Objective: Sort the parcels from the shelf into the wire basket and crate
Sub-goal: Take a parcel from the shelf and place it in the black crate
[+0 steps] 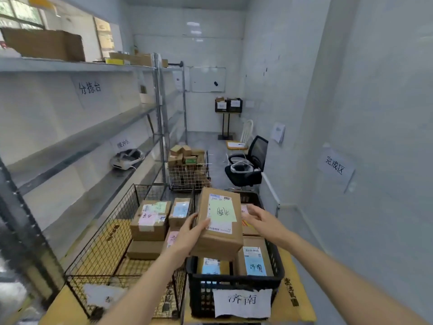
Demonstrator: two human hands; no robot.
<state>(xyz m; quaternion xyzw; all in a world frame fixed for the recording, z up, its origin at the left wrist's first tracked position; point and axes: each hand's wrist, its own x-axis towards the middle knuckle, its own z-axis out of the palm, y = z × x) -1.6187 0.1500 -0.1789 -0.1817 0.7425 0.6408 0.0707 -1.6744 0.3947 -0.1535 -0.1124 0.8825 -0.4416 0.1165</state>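
Observation:
A brown cardboard parcel with a green handwritten label hangs above the black plastic crate. My left hand grips the parcel's left side, thumb on top. My right hand is just off its right side with relaxed, spread fingers; whether it touches the box is unclear. The crate holds parcels with blue labels and carries a white paper sign on its front. To its left stands the black wire basket with several labelled parcels inside. The grey metal shelf runs along the left wall.
A white label printer sits on a lower shelf. Further back stand a white wire cart full of small boxes and a black office chair. Basket and crate rest on a yellow surface. The right wall is close.

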